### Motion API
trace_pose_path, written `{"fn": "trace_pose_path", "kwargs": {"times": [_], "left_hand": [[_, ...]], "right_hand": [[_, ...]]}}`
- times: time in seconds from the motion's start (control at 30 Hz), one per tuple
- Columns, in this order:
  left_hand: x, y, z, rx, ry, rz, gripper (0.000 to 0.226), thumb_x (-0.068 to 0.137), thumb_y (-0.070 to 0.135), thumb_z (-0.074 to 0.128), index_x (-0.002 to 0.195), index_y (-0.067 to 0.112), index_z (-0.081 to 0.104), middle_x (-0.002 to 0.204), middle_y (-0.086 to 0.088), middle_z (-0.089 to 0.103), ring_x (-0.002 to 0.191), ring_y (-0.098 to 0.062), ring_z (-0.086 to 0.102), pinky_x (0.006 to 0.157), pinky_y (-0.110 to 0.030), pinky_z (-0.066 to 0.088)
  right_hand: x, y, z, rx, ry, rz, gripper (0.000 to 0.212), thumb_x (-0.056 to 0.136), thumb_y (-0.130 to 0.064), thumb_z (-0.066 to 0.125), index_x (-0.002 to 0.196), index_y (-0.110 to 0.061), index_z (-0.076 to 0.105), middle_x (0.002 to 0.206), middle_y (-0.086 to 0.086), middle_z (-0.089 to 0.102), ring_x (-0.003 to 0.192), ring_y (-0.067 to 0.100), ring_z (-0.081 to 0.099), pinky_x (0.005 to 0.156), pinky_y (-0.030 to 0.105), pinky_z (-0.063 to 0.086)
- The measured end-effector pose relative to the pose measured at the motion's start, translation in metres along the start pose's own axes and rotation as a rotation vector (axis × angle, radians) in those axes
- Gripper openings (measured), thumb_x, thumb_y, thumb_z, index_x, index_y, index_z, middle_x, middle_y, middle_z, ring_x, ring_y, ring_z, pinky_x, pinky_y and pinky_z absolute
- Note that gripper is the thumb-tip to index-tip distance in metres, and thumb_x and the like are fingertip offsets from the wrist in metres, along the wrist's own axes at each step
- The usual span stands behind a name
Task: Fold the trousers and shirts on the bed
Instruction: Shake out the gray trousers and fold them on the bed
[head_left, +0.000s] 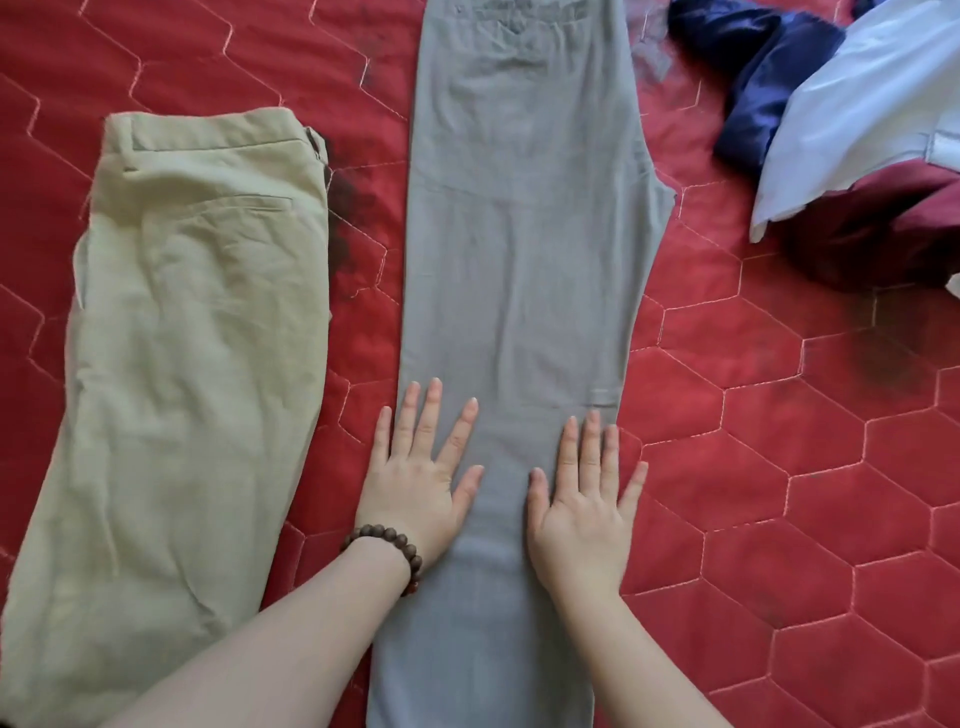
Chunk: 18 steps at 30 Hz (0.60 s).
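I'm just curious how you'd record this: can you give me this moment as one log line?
step: smoothing grey trousers | left hand flat | right hand flat | beige trousers beside

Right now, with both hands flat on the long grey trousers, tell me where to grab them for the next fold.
Grip the grey trousers at the leg end nearest you, one hand at each side edge. They lie flat and lengthwise, waistband far away, so that end likely lifts straight toward it. The left hand and right hand already rest there, palms down.
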<state>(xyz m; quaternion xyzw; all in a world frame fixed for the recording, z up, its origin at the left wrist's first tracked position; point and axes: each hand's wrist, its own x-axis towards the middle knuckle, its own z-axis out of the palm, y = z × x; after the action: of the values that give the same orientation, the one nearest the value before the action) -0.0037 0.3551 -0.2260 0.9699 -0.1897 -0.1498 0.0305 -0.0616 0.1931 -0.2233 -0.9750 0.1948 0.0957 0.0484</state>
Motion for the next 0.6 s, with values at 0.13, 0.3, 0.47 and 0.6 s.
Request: {"fn": "trace_pose_path", "kwargs": {"times": [0.13,0.3,0.47,0.6], "left_hand": [[-0.039,0.005,0.011,0.003,0.007,-0.032,0.063,0.094,0.052,0.022,0.152,0.027,0.017,0.159,-0.013,0.009,0.148,-0.032,0.01,0.116,-0.052,0.015],[-0.117,0.008,0.027,0.005,-0.006,-0.042,0.064,0.094,0.049,0.025,0.151,0.02,0.024,0.159,-0.014,0.014,0.147,-0.031,0.016,0.115,-0.05,0.018],[-0.192,0.025,0.029,0.006,-0.007,-0.118,0.064,0.093,0.039,0.028,0.149,0.008,0.026,0.158,-0.017,0.021,0.146,-0.032,0.02,0.114,-0.053,0.02],[-0.208,0.066,0.036,-0.037,-0.045,0.092,0.061,0.089,0.029,0.032,0.146,0.008,0.037,0.155,-0.009,0.031,0.144,-0.027,0.027,0.113,-0.05,0.026]], "right_hand": [[-0.068,-0.027,0.015,0.051,-0.047,-0.143,0.063,0.093,-0.044,0.032,0.148,-0.013,0.032,0.156,0.01,0.025,0.146,0.026,0.02,0.114,0.058,0.013],[-0.137,0.021,0.025,-0.002,-0.071,-0.196,0.062,0.093,-0.044,0.032,0.148,-0.014,0.031,0.156,0.004,0.024,0.145,0.02,0.021,0.115,0.056,0.012],[-0.172,0.055,0.015,0.018,-0.034,-0.063,0.064,0.095,-0.04,0.03,0.148,-0.004,0.029,0.157,0.011,0.021,0.146,0.026,0.021,0.116,0.058,0.011],[-0.194,0.01,0.022,0.135,-0.022,-0.38,0.059,0.093,-0.026,0.037,0.148,-0.005,0.032,0.157,0.011,0.025,0.146,0.025,0.021,0.117,0.051,0.013]]}}
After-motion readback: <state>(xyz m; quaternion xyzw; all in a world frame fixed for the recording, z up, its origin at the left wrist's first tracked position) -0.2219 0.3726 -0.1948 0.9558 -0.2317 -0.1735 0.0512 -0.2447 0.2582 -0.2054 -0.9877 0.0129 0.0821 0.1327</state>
